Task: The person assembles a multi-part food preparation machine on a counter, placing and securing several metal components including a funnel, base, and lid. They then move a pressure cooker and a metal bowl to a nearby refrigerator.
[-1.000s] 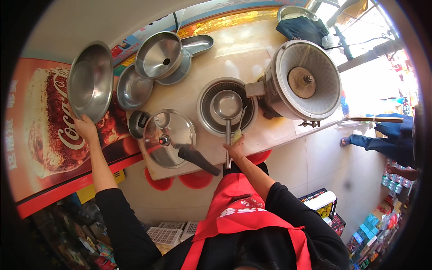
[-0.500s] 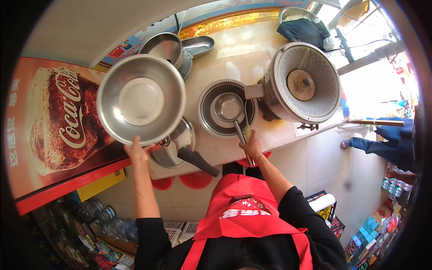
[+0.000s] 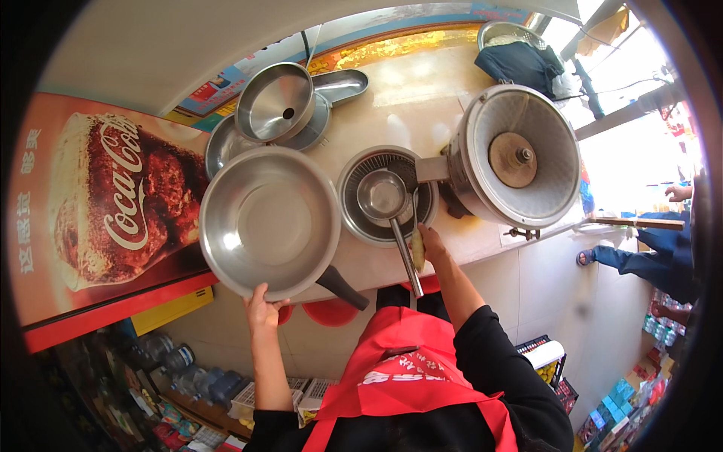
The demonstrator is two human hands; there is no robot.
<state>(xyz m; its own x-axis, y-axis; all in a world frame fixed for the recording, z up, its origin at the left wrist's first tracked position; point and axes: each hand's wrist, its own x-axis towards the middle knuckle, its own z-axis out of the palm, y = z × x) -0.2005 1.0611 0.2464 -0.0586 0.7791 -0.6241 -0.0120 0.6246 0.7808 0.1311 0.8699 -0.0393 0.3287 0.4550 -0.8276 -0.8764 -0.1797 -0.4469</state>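
My left hand (image 3: 263,307) grips the near rim of a large stainless steel bowl (image 3: 273,218), fingers closed on its edge. The bowl's inside shows and looks bare; it hides most of a lidded pan whose black handle (image 3: 341,288) sticks out at its right. My right hand (image 3: 433,245) is closed round the pale yellow-green handle (image 3: 418,252) of a thin metal tool, its working end unclear. Beside that handle runs a steel ladle (image 3: 382,194), resting across a slotted steel basin (image 3: 361,160); its handle reaches past the table's front edge.
A large metal grinding machine (image 3: 516,154) stands right of the basin. Behind the big bowl sit a steel funnel-like pan (image 3: 275,102) and a scoop-shaped tray (image 3: 343,87). Dark cloth (image 3: 516,66) lies at the back right. Red stools (image 3: 331,312) stand below the table edge (image 3: 482,260). Another person's leg (image 3: 625,262) shows at right.
The big bowl has come nearer and to the right with my left hand, covering more of the lidded pan and uncovering steelware behind. My right hand stays at the tool's handle.
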